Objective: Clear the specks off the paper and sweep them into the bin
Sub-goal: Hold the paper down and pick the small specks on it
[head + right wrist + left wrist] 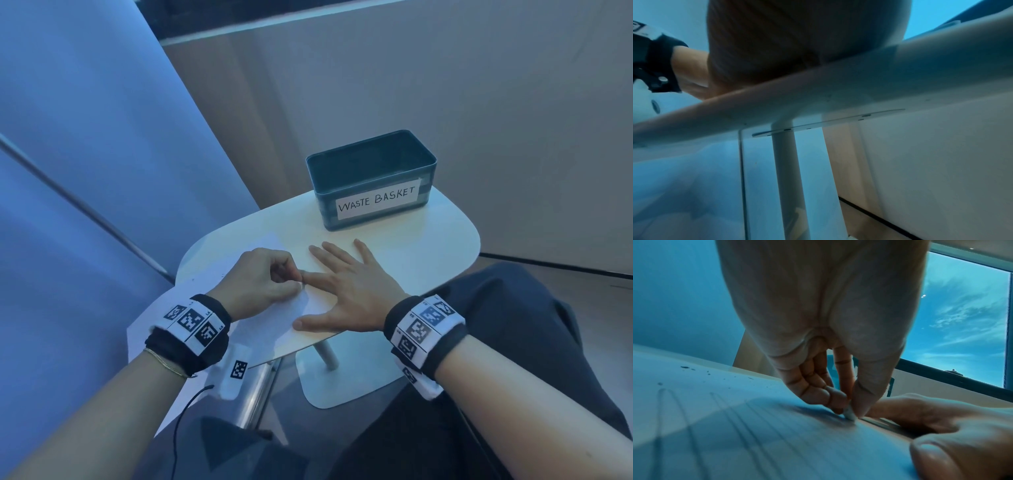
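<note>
The left wrist's marker band sat nearest the head camera, matched by the right wrist's band; beyond them the left hand had its fingers curled, pinching a small white eraser whose tip touched the paper; the right hand lay flat beside it, fingers spread and straight, pressing the sheet down, its forefinger just beside the eraser. The paper lay on the near left part of the small white table, faint pencil lines crossing it; dark specks were scattered near its far edge in the left wrist view. The dark bin, labelled "WASTE BASKET", stood upright at the table's far side, apart from both hands.
</note>
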